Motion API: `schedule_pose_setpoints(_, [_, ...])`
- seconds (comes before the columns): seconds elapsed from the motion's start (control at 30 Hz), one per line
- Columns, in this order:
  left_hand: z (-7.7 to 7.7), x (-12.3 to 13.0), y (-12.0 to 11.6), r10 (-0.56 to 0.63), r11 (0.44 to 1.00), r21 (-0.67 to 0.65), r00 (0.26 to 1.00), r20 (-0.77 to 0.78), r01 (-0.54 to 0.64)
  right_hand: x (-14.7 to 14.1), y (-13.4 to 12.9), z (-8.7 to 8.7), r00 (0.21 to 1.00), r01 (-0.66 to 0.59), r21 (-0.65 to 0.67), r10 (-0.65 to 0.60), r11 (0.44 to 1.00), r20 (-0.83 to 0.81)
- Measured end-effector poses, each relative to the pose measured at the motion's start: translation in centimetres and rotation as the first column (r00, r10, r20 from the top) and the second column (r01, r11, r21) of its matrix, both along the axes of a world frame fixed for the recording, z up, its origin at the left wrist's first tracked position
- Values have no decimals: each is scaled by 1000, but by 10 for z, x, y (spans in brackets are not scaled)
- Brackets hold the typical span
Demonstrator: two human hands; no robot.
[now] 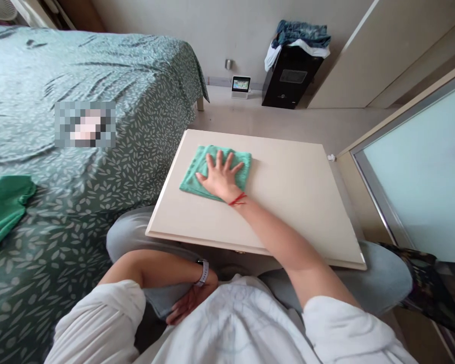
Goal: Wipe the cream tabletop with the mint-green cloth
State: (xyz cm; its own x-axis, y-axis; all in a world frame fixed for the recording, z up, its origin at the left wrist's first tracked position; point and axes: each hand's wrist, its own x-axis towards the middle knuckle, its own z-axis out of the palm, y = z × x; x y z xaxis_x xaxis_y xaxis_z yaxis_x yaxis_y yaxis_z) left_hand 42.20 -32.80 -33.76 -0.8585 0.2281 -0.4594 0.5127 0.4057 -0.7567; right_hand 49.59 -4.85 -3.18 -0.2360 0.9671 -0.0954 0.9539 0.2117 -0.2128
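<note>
My right hand (222, 177) lies flat, fingers spread, on a folded teal cloth (197, 172) at the far left part of a cream tabletop (288, 197). A red string circles that wrist. My left hand (187, 303) rests low against my lap below the table's near edge, fingers loosely apart and holding nothing; a watch with a pale strap sits on its wrist.
A bed with a green leaf-patterned cover (79, 167) stands close on the left, with a green garment (3, 207) on it. A black box topped with clothes (291, 71) and a small screen (240, 86) stand by the far wall. A frosted glass panel (420, 177) is on the right.
</note>
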Motion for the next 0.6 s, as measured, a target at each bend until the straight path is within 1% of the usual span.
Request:
schedule_pose_setpoints(0.03, [-6, 3, -1, 89, 995, 63, 984, -152, -80, -20, -2, 2, 999, -42, -6, 42, 999, -15])
schedule_pose_setpoints(0.07, [-12, 7, -2, 192, 979, 124, 937, -292, -162, -37, -5, 4, 995, -91, -4, 91, 996, -35])
schedule_pose_setpoints(0.1, [-19, 10, -3, 289, 954, 199, 868, -404, -225, -52, -10, 5, 989, -140, 1, 140, 990, -54])
schedule_pose_setpoints(0.13, [-25, 12, -4, 365, 922, 302, 800, -477, -240, -64, -14, 6, 980, -185, 5, 185, 983, -70])
schedule_pose_setpoints(0.2, [-37, 14, -7, 492, 836, 510, 686, -536, -200, -78, -24, 7, 953, -285, 17, 285, 958, -99])
schedule_pose_setpoints(0.27, [-45, 13, -11, 593, 721, 683, 614, -521, -118, -82, -32, 6, 920, -373, 31, 374, 927, -118])
schedule_pose_setpoints(0.3, [-49, 11, -12, 634, 659, 748, 591, -499, -76, -80, -34, 5, 907, -402, 36, 403, 915, -117])
schedule_pose_setpoints(0.37, [-52, 9, -14, 700, 545, 838, 556, -447, -12, -73, -36, 3, 893, -438, 37, 440, 898, -98])
schedule_pose_setpoints(0.43, [-52, 9, -14, 738, 468, 884, 542, -402, 19, -59, -34, 2, 900, -431, 21, 432, 902, -62])
schedule_pose_setpoints(0.5, [-49, 10, -11, 750, 435, 900, 546, -374, 20, -39, -29, 1, 917, -398, 9, 398, 917, -36])
schedule_pose_setpoints(0.6, [-40, 13, -5, 741, 447, 894, 561, -367, -5, 5, -21, 0, 953, -303, 7, 303, 953, -4])
